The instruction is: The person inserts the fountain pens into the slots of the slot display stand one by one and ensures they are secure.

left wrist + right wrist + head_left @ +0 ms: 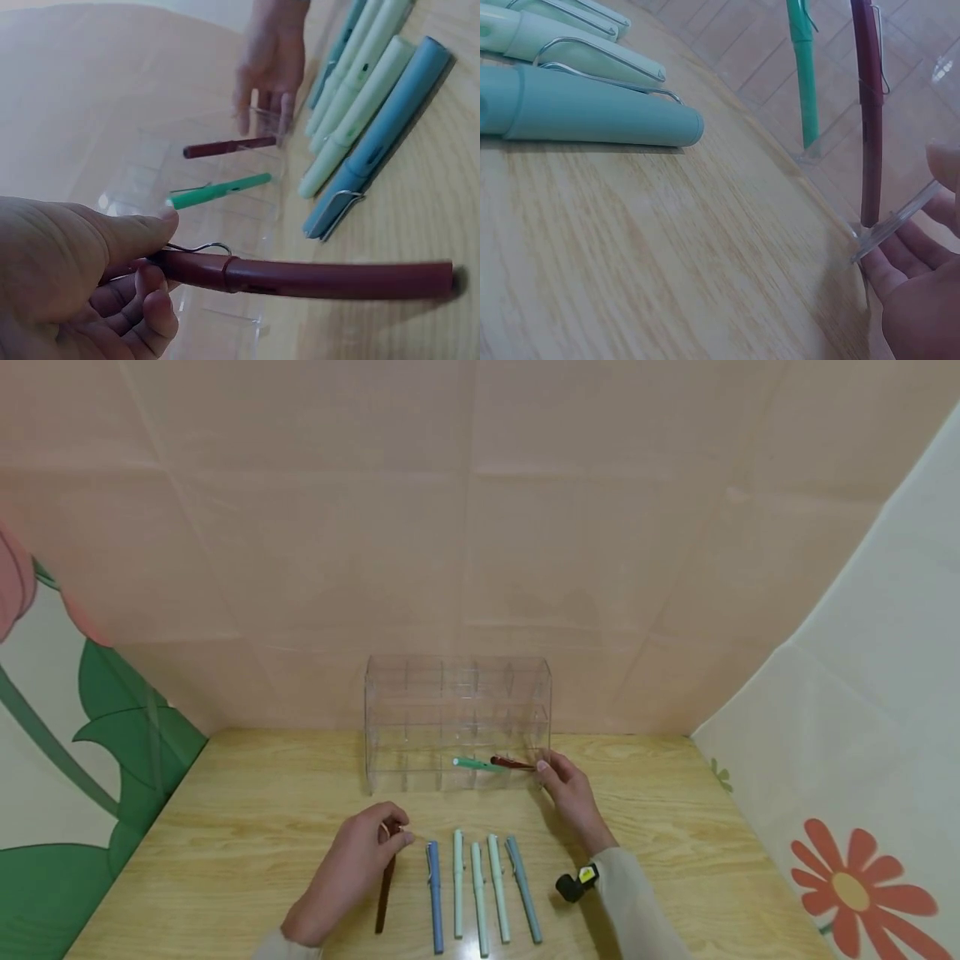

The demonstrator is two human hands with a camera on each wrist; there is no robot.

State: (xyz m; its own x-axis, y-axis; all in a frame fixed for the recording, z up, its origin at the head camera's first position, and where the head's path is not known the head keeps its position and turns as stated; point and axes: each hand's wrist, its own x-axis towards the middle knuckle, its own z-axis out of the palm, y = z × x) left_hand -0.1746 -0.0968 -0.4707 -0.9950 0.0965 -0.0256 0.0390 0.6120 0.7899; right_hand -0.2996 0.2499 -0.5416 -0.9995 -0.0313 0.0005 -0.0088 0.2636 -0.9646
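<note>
My left hand (356, 852) pinches a dark red pen (337, 279) by its clip end, between thumb and fingers. The pen's other end points toward the front of the table. At the back stands a clear compartment organizer (367, 727). My right hand (572, 793) grips its right side wall at the lower front corner, thumb on one side and fingers on the other. In the organizer's bottom row lie a green pen (476, 764) and another dark red pen (512, 763), the red one nearest my right hand.
Between the hands, pens lie side by side on the wooden table (247, 827): a blue pen (435, 897), several pale green ones (480, 902) and a teal pen (523, 890). A pinkish cloth (465, 527) hangs behind the organizer.
</note>
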